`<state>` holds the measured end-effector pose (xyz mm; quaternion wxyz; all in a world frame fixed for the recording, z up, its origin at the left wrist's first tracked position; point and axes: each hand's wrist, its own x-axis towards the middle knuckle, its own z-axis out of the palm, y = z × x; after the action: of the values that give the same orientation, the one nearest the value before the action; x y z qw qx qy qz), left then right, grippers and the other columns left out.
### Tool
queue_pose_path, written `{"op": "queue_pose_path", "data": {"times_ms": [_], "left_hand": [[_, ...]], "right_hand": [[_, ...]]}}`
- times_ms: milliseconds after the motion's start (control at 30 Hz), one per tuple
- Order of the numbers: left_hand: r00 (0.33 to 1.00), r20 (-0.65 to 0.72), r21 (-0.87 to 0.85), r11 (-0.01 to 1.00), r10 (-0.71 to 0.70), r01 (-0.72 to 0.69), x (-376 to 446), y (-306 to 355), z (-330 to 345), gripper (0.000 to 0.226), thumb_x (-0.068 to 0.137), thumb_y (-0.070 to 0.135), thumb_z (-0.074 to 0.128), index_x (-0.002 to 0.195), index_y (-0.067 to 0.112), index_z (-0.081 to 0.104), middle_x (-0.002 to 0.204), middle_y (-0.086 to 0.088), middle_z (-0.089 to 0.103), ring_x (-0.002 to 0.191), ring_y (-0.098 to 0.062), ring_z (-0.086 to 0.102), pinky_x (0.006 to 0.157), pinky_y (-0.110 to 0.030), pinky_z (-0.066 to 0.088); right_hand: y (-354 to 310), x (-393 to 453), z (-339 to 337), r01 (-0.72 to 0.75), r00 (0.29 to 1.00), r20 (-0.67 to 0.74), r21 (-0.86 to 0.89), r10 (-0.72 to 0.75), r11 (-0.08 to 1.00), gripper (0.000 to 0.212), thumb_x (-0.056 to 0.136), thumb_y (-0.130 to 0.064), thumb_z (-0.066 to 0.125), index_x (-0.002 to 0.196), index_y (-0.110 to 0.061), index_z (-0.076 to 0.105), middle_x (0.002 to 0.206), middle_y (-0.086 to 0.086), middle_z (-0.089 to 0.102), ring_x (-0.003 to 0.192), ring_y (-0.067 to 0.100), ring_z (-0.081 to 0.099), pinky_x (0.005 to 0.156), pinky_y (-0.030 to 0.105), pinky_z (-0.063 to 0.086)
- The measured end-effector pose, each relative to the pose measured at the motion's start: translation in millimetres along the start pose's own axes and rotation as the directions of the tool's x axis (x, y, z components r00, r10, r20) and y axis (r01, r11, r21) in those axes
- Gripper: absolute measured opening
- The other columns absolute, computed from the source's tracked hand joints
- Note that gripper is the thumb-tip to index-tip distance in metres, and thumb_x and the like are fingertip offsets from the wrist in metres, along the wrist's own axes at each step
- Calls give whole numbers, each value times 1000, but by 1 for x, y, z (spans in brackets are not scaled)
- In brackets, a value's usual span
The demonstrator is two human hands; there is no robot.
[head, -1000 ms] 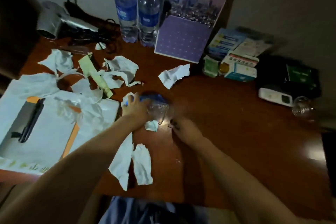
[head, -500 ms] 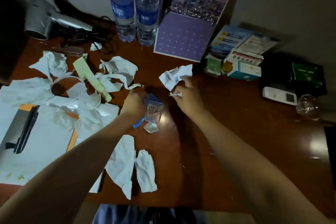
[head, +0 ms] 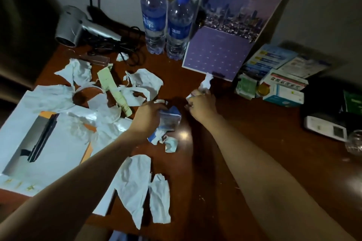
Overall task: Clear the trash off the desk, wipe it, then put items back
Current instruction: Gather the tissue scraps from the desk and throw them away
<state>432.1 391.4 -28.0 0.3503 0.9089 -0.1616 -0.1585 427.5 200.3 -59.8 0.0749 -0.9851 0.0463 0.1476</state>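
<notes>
A crumpled white paper scrap [head: 206, 83] is pinched in the curled fingers of the right hand [head: 201, 104], just in front of the purple card calendar [head: 217, 53]. A crinkled clear-and-blue plastic wrapper [head: 170, 118] is gripped by the left hand [head: 147, 115] at mid-desk. Torn, wrinkled white tissue pieces [head: 137, 180] are strewn over the glossy dark-brown wooden desk [head: 244, 162]. Two clear plastic water bottles [head: 154, 17] are stood at the back. Bare desk is seen on the right.
</notes>
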Motion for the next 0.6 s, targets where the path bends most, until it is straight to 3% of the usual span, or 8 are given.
{"op": "queue_pose_path", "data": {"times_ms": [133,267,367,433,500,533,600], "left_hand": [[998,14,64,996,56,-57,-6,-2,0,57,75,30,27,96,3,72,85,-22,60,83,-35,55,71,-32,39],[997,-56,139,989,54,-45,-11,-3,-1,51,78,49,44,78,4,68,68,-9,46,67,-25,45,64,-28,27],[989,-131,163,985,73,-51,-15,-12,-3,36,77,34,58,63,1,64,59,-11,50,54,-26,45,59,-28,28],[991,-132,150,989,32,-12,-18,-17,-5,25,77,16,59,61,-3,63,62,-13,49,56,-30,49,58,-28,29],[993,-115,138,990,-4,20,-20,-17,-6,10,73,-3,63,63,-5,62,72,-15,50,65,-33,51,59,-29,31],[995,-96,126,991,-28,40,-21,-17,-6,6,73,-8,62,67,-6,64,80,-18,51,71,-33,51,61,-29,32],[996,-60,84,994,-62,67,-22,-14,-7,7,73,-12,58,74,-8,64,94,-21,54,81,-32,52,66,-27,34]], "right_hand": [[-5,-5,0,66,988,-146,85,-53,994,13,87,-7,60,92,1,68,100,19,64,102,40,54,79,38,36],[-5,-14,0,53,994,-97,20,-51,998,21,93,-8,52,111,-6,60,117,11,57,110,31,52,87,38,40],[-4,-30,2,-39,987,-146,159,63,986,24,93,-4,52,117,-5,58,126,11,49,114,28,51,95,45,42],[-6,-47,3,4,968,-239,323,77,946,16,92,-1,54,106,-2,61,125,14,46,110,27,53,89,47,49],[-15,-71,2,57,951,-295,452,88,890,9,91,0,54,97,-3,60,125,13,42,106,26,55,85,38,54],[-22,-84,2,57,958,-271,509,96,859,13,91,0,54,102,-4,59,128,12,40,108,25,54,87,31,53],[-41,-108,7,-20,994,-69,641,83,767,40,92,1,52,130,-11,50,140,13,32,117,22,49,89,12,42]]}}
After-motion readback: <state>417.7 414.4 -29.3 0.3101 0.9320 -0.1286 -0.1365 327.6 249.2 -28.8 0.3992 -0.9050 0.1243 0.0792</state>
